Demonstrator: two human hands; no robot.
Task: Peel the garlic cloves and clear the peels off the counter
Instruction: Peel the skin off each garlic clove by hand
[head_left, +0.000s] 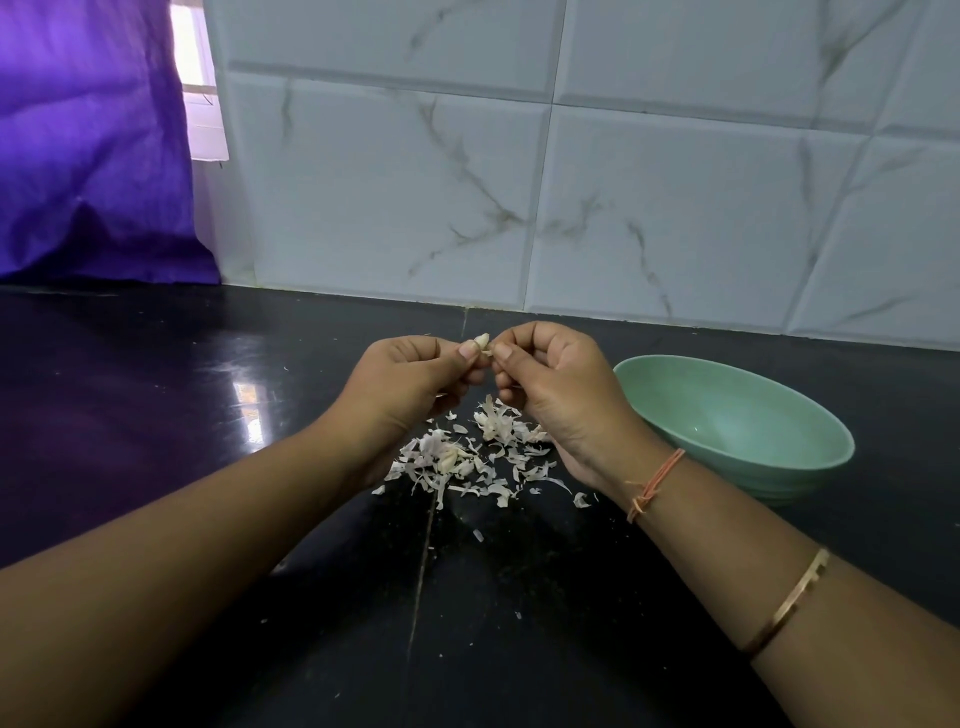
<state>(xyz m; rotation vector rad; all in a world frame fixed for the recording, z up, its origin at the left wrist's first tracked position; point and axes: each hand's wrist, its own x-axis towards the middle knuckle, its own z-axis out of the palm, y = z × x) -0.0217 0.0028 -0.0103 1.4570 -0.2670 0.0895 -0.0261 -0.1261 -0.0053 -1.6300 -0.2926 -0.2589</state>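
Garlic clove pinched between left hand and right hand fingertips, peels below

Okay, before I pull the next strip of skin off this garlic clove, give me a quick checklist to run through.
1. Garlic clove held firmly: ok, the left hand pinches it between thumb and fingers.
2. Right hand on the skin: ok, its thumb and forefinger pinch at the clove.
3. Clove fully peeled: cannot tell, the fingers hide most of it.
4. Peels gathered: ok, most lie in one pile on the counter under the hands.
5. Green bowl near: ok, it stands upright just right of the right hand.
6. Counter cleared: not ok, peels lie on it.
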